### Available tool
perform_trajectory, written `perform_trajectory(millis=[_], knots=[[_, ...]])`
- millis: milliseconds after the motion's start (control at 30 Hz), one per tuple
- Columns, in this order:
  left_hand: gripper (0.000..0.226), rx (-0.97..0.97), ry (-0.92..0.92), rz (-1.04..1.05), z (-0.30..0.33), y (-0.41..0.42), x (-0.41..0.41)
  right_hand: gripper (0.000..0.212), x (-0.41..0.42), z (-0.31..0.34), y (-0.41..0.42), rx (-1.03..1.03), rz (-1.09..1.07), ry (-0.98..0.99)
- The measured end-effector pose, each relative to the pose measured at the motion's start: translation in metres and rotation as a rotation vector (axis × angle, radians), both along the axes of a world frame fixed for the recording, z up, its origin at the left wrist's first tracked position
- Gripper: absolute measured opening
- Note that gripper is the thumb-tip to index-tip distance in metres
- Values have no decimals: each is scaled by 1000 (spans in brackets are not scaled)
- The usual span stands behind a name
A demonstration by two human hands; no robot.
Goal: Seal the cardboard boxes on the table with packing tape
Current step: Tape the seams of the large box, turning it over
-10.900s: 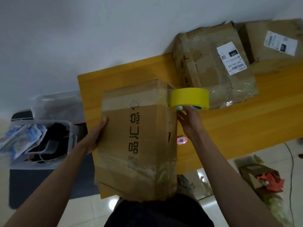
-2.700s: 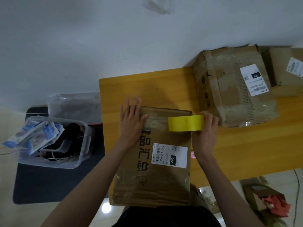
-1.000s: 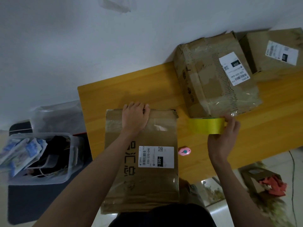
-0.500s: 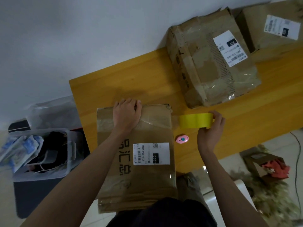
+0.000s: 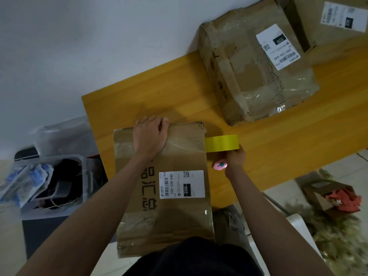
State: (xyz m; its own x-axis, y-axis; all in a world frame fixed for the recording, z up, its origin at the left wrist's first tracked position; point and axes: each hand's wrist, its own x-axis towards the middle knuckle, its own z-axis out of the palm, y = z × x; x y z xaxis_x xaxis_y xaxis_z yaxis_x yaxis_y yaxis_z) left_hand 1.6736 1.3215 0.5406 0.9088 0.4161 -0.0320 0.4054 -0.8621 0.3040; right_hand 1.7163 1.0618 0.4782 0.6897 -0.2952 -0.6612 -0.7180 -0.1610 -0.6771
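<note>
A flat-lying cardboard box point(image 5: 175, 212) with a white shipping label rests on the near left part of the wooden table point(image 5: 159, 96). My left hand point(image 5: 149, 136) presses flat on its far end, fingers curled over the far edge. A yellow roll of packing tape point(image 5: 222, 143) sits against the box's right side near the far corner. My right hand point(image 5: 235, 157) grips that roll from below. A clear strip of tape lies across the box top under my left hand.
A small pink cutter point(image 5: 220, 165) lies on the table beside my right wrist. Two more taped boxes point(image 5: 249, 72) point(image 5: 328, 18) stand at the far right. A clear plastic bin point(image 5: 49, 182) with clutter stands left of the table. An open box point(image 5: 330, 198) sits on the floor at right.
My right hand has brought the yellow roll leftward until it touches the box's right side. My left hand stays pressed on the far end of the box.
</note>
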Motion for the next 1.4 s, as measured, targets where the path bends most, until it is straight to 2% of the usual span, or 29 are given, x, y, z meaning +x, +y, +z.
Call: perform_trajectory(millis=[67,167,200,233,300,400,467,567,700,800,833,933,967,1167,1200,1267,1400], knots=[[45,-29,9,5,0,1,0,14,0,2,0,82,-15,51],[38,-60,-22,-4,3,2,0,24,0,4,1,239,-68,91],[38,-68,-31,-10,5,2,0,22,1,6,1,282,-95,117],[39,-75,-33,-12,5,3,0,14,2,11,2,303,-102,160],[45,-83,-30,-2,7,3,0,17,1,9,2,359,-117,245],[49,-103,-23,19,8,6,-5,10,-7,9,7,483,-140,229],[49,-115,-38,31,9,9,-12,27,-15,5,12,577,-147,211],[50,-140,-61,55,13,13,-18,39,-25,8,24,636,-149,243],[50,-161,-79,61,20,15,-21,56,-27,6,32,619,-77,252],[50,-158,-73,61,23,14,-22,78,-31,-6,33,577,-27,289],[51,-154,-74,60,23,13,-22,78,-32,-5,34,568,-11,288],[51,-160,-87,60,22,12,-23,50,-38,5,36,551,66,284],[51,-159,-98,59,21,13,-23,46,-38,3,36,558,79,289],[49,-168,-129,35,24,26,-12,42,-15,17,41,578,151,179],[47,-186,-131,41,29,30,-7,48,-6,30,43,568,173,146],[45,-287,-159,71,42,36,5,58,14,64,49,550,217,56],[35,-613,-316,136,64,32,13,36,44,142,53,436,353,-216]])
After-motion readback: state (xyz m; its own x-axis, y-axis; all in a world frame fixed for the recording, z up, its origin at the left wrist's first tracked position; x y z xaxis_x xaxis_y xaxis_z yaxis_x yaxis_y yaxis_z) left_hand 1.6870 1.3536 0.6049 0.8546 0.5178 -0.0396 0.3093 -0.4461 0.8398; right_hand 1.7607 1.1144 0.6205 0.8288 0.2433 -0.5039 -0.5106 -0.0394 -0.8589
